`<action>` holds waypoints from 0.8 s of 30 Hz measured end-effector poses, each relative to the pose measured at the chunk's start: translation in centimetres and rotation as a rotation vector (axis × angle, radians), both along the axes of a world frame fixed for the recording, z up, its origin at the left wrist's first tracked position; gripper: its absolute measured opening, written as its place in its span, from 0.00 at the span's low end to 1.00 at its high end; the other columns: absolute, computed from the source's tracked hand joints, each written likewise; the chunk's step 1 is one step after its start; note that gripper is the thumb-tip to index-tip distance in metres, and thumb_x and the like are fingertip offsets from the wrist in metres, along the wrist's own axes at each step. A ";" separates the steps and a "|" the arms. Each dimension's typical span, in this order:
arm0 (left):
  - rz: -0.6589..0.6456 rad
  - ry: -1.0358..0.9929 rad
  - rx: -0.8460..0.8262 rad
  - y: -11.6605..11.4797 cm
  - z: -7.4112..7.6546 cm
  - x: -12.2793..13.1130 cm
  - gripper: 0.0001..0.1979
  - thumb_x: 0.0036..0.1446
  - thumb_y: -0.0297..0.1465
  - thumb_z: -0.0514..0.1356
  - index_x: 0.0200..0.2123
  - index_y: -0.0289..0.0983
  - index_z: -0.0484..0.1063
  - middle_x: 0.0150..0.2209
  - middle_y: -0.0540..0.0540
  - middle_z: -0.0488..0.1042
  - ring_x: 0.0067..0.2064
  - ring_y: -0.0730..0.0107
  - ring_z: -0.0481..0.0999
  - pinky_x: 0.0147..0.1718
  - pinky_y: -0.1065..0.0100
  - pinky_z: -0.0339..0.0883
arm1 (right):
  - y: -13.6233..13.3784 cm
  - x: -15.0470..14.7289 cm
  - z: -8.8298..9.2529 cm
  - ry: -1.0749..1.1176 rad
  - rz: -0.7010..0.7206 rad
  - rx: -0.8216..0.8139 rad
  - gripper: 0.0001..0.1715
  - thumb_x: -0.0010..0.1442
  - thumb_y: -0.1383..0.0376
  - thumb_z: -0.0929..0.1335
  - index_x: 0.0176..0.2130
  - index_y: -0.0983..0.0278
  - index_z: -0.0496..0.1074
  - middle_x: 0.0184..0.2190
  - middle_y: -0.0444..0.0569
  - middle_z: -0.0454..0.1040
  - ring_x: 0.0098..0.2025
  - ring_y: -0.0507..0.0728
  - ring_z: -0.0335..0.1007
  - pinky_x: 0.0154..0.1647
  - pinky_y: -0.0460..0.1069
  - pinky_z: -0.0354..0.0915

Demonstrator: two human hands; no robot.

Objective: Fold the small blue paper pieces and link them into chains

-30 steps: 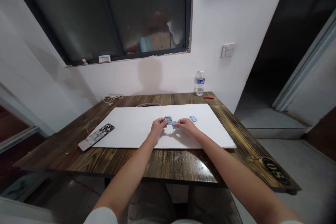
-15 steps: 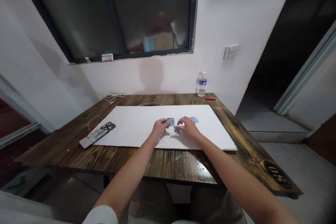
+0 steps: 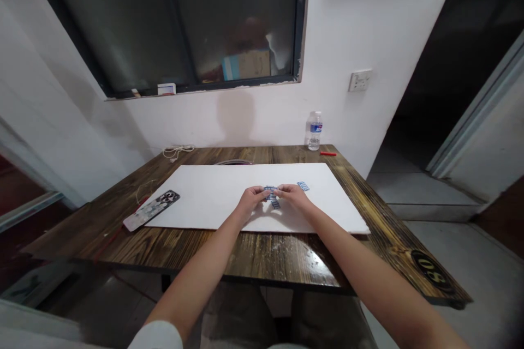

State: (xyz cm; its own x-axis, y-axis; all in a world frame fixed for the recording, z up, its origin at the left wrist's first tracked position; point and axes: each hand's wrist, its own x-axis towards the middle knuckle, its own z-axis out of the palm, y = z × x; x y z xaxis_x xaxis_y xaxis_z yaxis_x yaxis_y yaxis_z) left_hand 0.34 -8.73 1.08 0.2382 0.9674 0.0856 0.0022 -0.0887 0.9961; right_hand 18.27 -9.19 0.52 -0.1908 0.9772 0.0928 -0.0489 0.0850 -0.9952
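My left hand (image 3: 251, 199) and my right hand (image 3: 293, 197) meet over a white board (image 3: 204, 202) on the wooden table (image 3: 262, 256). Both pinch a small blue card (image 3: 271, 192) held between their fingertips. Just below them a second blue card (image 3: 275, 204) lies on the board. A third blue card (image 3: 303, 186) lies a little to the right of my right hand.
A phone (image 3: 152, 210) in a patterned case lies at the board's left edge. A water bottle (image 3: 314, 131) and a red pen (image 3: 328, 153) stand at the table's back right. A white cable (image 3: 177, 150) lies at the back left. An open doorway is on the right.
My hands have closed together on one blue card; half a second ago they were apart, the right one resting over the cards.
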 end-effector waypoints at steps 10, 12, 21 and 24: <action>0.104 -0.009 0.029 0.7 -0.5 0.0 0.20 0.37 0.45 0.71 0.23 0.34 0.75 0.21 0.49 0.71 0.25 0.74 0.66 0.26 0.70 0.57 | 1.0 0.7 -0.4 -0.211 -0.089 0.159 0.25 0.45 0.45 0.72 0.24 0.64 0.72 0.21 0.43 0.70 0.27 0.53 0.63 0.32 0.48 0.57; 0.158 -0.050 0.021 0.8 -0.5 0.0 0.20 0.36 0.45 0.72 0.23 0.34 0.75 0.22 0.49 0.71 0.25 0.75 0.66 0.27 0.71 0.58 | 1.2 1.1 -0.4 -0.328 -0.090 0.207 0.22 0.49 0.47 0.70 0.24 0.64 0.72 0.22 0.44 0.71 0.28 0.54 0.64 0.32 0.48 0.57; 0.277 -0.106 -0.036 0.8 -0.3 -0.3 0.20 0.33 0.45 0.72 0.23 0.35 0.74 0.21 0.50 0.70 0.24 0.76 0.64 0.24 0.73 0.58 | 0.7 1.6 -0.7 -0.897 -0.041 0.335 0.11 0.56 0.60 0.70 0.27 0.64 0.76 0.29 0.51 0.78 0.31 0.55 0.67 0.31 0.47 0.54; 0.259 -0.098 -0.029 0.8 -0.3 -0.2 0.21 0.33 0.45 0.72 0.24 0.34 0.76 0.22 0.49 0.72 0.25 0.76 0.65 0.26 0.73 0.59 | 0.5 1.3 -0.8 -0.943 -0.068 0.367 0.12 0.58 0.59 0.69 0.28 0.64 0.77 0.29 0.51 0.78 0.31 0.56 0.68 0.30 0.48 0.53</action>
State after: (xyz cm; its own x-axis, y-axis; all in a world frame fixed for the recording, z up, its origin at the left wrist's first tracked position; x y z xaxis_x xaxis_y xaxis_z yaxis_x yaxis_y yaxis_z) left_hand 0.17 -7.94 0.80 -0.0258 0.9974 0.0673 -0.0756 -0.0691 0.9947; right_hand 19.58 -8.66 -0.31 -0.2865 0.9301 0.2297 0.7595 0.3667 -0.5373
